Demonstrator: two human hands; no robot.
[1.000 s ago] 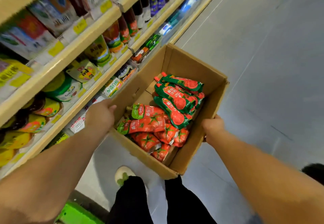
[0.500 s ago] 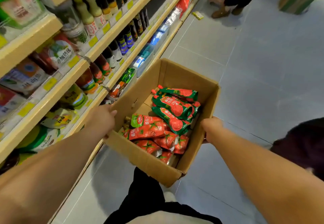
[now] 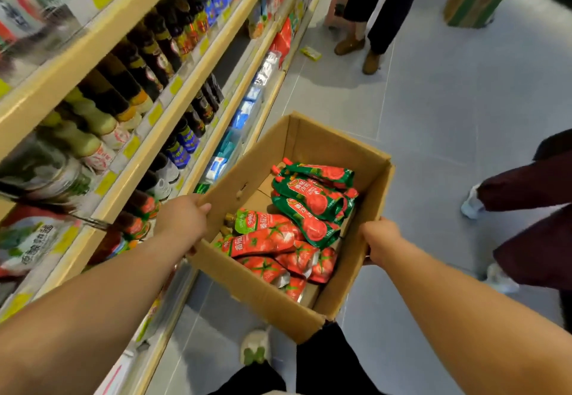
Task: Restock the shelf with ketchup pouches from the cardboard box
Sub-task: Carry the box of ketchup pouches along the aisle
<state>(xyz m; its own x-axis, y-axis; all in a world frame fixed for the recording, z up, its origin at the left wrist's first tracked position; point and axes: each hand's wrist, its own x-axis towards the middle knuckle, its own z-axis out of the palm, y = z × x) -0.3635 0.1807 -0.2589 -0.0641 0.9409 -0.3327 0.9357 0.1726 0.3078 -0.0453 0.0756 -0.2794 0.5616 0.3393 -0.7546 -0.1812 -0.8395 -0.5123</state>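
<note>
Brown corrugated cardboard box point(image 3: 263, 297), open at the top, hangs in the air between the person's two bare hands, just beside the pale wooden shelf unit point(image 3: 102, 38) on the left. The left hand point(image 3: 182, 224) clasps the top edge of the box's left wall. Its thumb is hooked over the rim to the inside, and the other fingers go down the outside, hidden from the camera. The right hand point(image 3: 380, 241) grasps the right wall from outside. Only its back and knuckles show, so how its tucked-away fingers lie cannot be told.

The upper shelves are smeared by blur and their labels are unreadable. The box's near wall hides the lowest pouches. A standing person in dark trousers point(image 3: 380, 7) is cut off at the top edge, and a figure in maroon cloth point(image 3: 532, 209) is cut off at the right.

Inside the box lie the ketchup pouches. Soft red pouches with tomato pictures point(image 3: 266, 240) are heaped at the near end, and green-and-red spouted pouches point(image 3: 312, 205) are piled over them toward the right wall. Bare cardboard bottom shows at the far left corner. On the shelves, dark glass bottles point(image 3: 148, 54) stand in rows, with blue-and-white packets point(image 3: 247, 110) on the lowest level.
</note>
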